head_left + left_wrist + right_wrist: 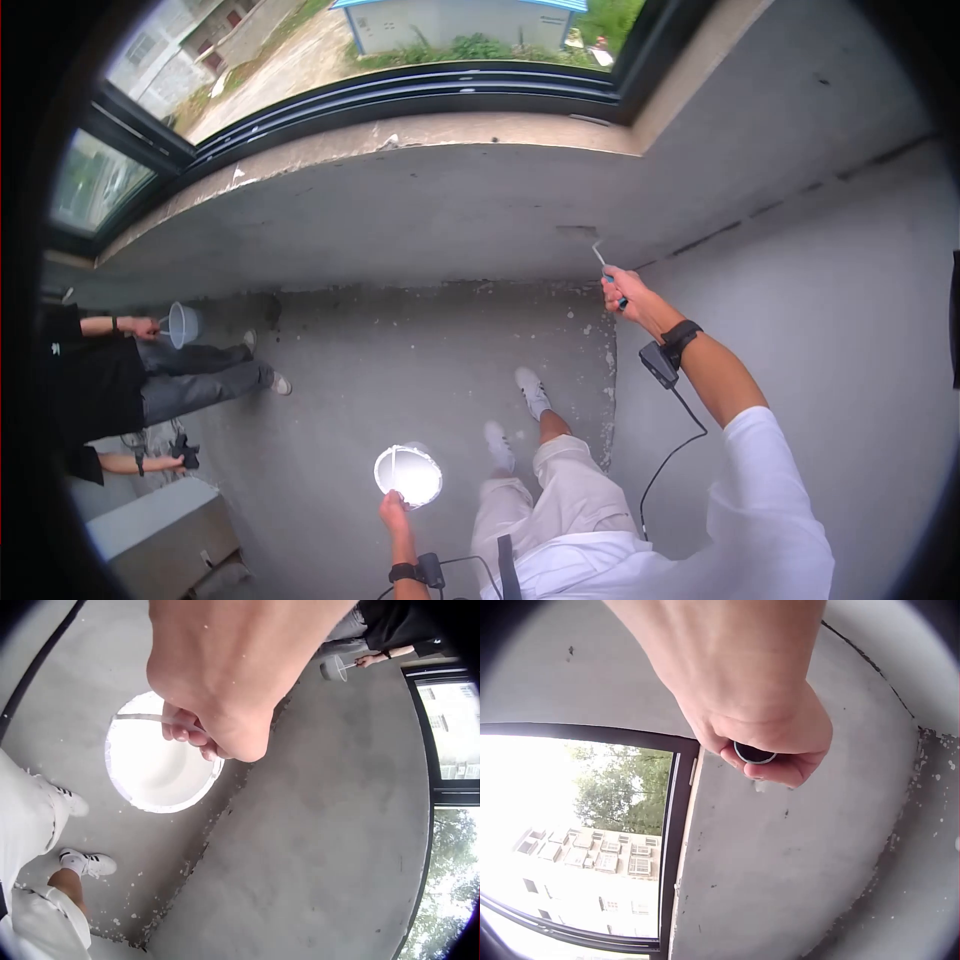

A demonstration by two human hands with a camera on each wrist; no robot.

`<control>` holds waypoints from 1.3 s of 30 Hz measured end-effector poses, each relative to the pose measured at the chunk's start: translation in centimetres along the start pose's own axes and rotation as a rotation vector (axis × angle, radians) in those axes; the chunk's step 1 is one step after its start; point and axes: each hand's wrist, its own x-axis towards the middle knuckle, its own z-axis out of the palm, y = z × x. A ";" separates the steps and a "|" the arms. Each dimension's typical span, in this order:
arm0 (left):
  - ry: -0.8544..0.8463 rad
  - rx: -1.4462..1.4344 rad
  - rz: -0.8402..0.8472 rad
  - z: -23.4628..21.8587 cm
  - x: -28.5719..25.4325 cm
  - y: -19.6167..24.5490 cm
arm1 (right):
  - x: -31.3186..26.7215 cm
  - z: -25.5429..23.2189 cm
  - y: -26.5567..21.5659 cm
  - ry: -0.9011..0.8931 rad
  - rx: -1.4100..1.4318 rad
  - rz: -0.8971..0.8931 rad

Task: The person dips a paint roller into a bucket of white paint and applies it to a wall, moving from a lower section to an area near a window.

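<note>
In the head view the right hand (625, 292) grips the handle of a small roller tool (599, 253), whose head is up against the grey wall below the window. The right wrist view shows the right hand (769, 742) curled round the dark handle end (754, 753); the rest of the tool is mostly hidden behind it. The left hand (396, 512) holds a white bucket (420, 476) by its strap-like handle. In the left wrist view the fingers of the left hand (217, 720) curl round that handle, with the bucket (161, 769) hanging below and white inside.
Another person (100, 380) stands at the left with a small pail (185, 325). A black-framed window (400, 90) with a ledge (480, 130) runs above the wall. The grey floor (330, 400) has white specks. A box-like block (150, 515) sits at lower left.
</note>
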 end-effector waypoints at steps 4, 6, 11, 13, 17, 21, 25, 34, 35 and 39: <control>0.090 -0.031 -0.075 1.7 0.1 -0.9 | 12.5 -1.5 3.2 0.018 0.001 0.118; 0.140 -0.043 -0.097 2.3 0.2 -1.3 | 17.3 -2.3 4.6 0.029 -0.022 0.172; 0.244 -0.124 -0.205 4.4 0.3 0.0 | 20.8 -2.0 6.0 0.119 -0.068 0.319; 0.265 -0.192 -0.236 4.1 0.4 -0.7 | 20.2 -3.0 6.4 0.047 -0.229 0.290; 0.304 -0.336 -0.262 3.6 0.5 -2.3 | 13.3 -2.3 7.8 0.113 -0.529 0.056; 0.301 -0.420 -0.263 0.8 0.8 -3.1 | 7.8 -2.0 9.1 0.029 -0.518 0.149; 0.289 -0.383 -0.214 -2.1 2.3 -5.2 | 2.5 1.1 10.2 0.094 -0.428 0.111; 0.437 -0.353 -0.183 -9.0 1.0 -8.1 | -3.9 14.4 10.3 0.020 -0.611 -0.395; 0.437 -0.349 -0.198 -10.0 0.5 -8.8 | -4.2 16.0 10.3 0.003 -0.615 -0.419; 0.535 -0.527 -0.249 -11.5 -0.7 -10.8 | -2.0 22.2 10.0 -0.067 -0.561 -0.484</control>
